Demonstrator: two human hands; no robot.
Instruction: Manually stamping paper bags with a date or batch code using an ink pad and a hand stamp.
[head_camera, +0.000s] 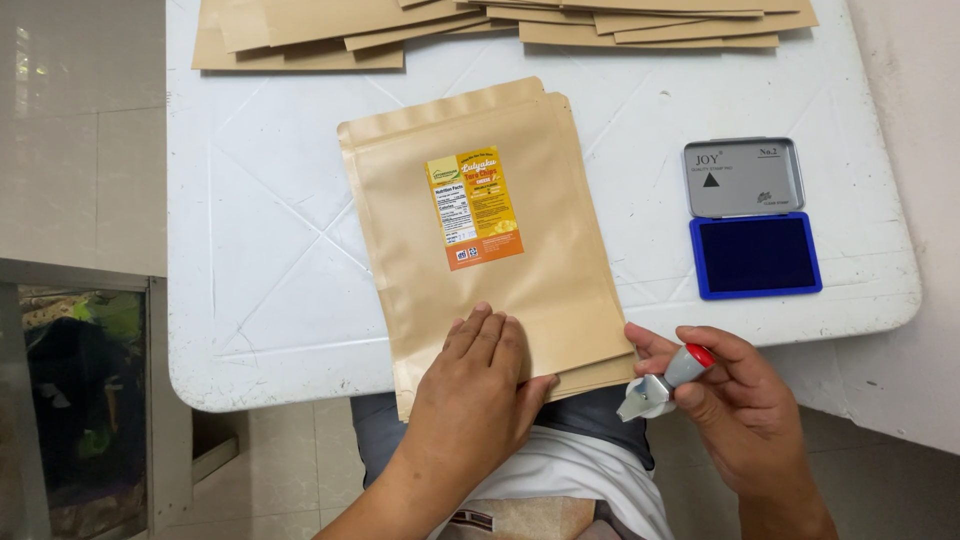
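Kraft pouch (490, 240), labelled, overhanging the near edge of the white table (260, 250); left hand (475, 395) flat on its lower corner, fingers together; right hand (735, 400) clamped on a hand stamp (660, 385) past the edge; open ink pad (752, 220) right, bare tabletop left

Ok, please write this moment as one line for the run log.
left hand: flat on pouch | right hand: holds stamp beside pouch | ink pad: open on table
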